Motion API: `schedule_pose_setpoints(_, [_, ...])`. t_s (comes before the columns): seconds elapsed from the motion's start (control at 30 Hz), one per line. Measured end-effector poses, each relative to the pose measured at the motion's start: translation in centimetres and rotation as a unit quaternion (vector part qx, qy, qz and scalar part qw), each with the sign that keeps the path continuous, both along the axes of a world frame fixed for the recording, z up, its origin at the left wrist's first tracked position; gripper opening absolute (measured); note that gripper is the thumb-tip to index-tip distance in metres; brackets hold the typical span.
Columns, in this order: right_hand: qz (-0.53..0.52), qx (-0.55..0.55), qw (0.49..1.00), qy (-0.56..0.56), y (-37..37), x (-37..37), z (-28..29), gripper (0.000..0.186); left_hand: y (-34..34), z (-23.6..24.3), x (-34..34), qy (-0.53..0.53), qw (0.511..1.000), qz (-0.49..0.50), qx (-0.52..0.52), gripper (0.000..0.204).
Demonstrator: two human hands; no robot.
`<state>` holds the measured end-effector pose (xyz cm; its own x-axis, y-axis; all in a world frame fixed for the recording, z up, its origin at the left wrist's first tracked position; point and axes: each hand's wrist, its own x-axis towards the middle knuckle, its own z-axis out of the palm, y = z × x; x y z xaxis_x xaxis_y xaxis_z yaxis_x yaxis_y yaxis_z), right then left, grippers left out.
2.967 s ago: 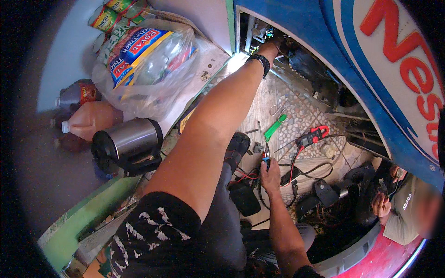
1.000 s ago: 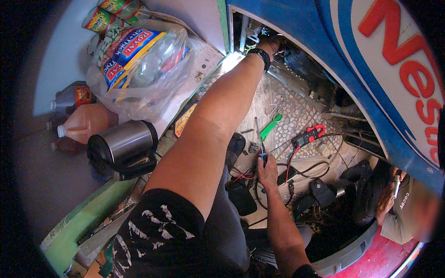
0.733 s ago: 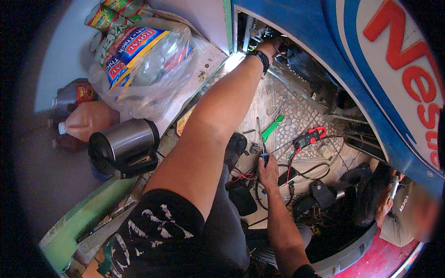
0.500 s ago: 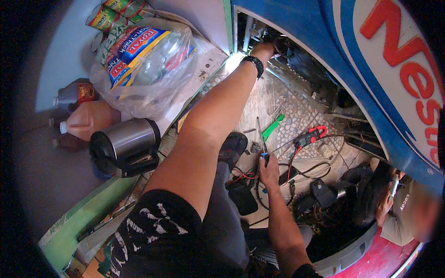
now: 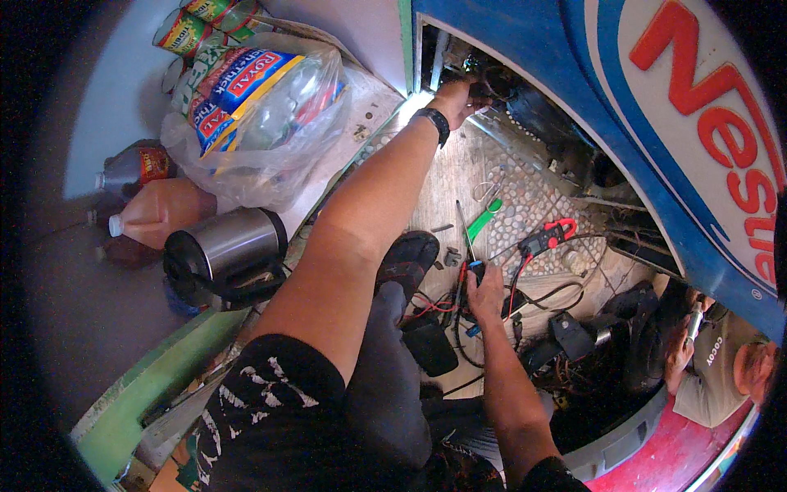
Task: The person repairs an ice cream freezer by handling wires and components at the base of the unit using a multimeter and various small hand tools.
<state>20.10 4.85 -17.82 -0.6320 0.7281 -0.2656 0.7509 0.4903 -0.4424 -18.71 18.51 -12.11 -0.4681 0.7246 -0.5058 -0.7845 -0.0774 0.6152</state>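
Note:
My left hand [image 5: 452, 100], with a dark band at the wrist, reaches to the opening of a blue cabinet [image 5: 548, 45]. It is beside dark machinery [image 5: 525, 94] inside. Its fingers are in shadow, so their grip is unclear. Lower down, my right hand [image 5: 487, 293] is closed on a screwdriver [image 5: 469, 234] with a blue handle and a long thin shaft that points away from me. Just right of the shaft lies a green-handled tool [image 5: 485, 220] on the floor. Farther right rests a red and black clamp meter [image 5: 548, 236], its leads trailing toward my right hand.
A co-worker's hand [image 5: 679, 354] holds a silvery tool [image 5: 695, 321] at the right. To my left are a steel kettle [image 5: 225, 246], plastic jugs [image 5: 164, 211] and a clear bag [image 5: 270, 176] of packages. Black cables [image 5: 566, 289] cross the pebbled floor [image 5: 525, 193].
My left hand has drawn back slightly to the left at the cabinet opening. My right hand, with the screwdriver, has shifted a little to the right.

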Motion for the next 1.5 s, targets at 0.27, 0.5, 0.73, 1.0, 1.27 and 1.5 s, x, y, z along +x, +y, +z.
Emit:
schedule_pose_setpoints(0.27, [0.004,-0.005,1.0,-0.004,0.6,-0.2,0.2,0.042,0.0,-1.1,0.8,-0.015,0.998,0.006,0.064,0.027])
schedule_pose_setpoints(0.5, [0.014,0.029,0.999,0.01,0.1,-0.4,-0.4,0.046,-0.5,-1.5,0.4,0.031,0.998,-0.021,0.043,0.03])
schedule_pose_setpoints(0.73, [0.025,0.021,0.999,0.018,0.6,-0.8,-0.5,0.043,-0.6,-0.5,0.4,0.19,0.979,-0.045,-0.06,0.023])
schedule_pose_setpoints(1.0, [0.016,0.038,0.999,0.027,1.4,0.1,-1.5,0.04,-0.2,1.4,2.2,0.06,0.997,-0.007,0.051,0.024])
schedule_pose_setpoints(1.27, [0.02,0.05,0.999,-0.001,0.8,-0.3,-1.9,0.041,0.4,-1.6,-0.5,0.608,0.766,-0.167,-0.127,0.036])
schedule_pose_setpoints(1.5, [0.011,0.001,1.0,0.014,0.8,-1.0,-0.5,0.038,-2.5,-3.1,0.5,0.593,0.802,-0.071,-0.024,0.044])
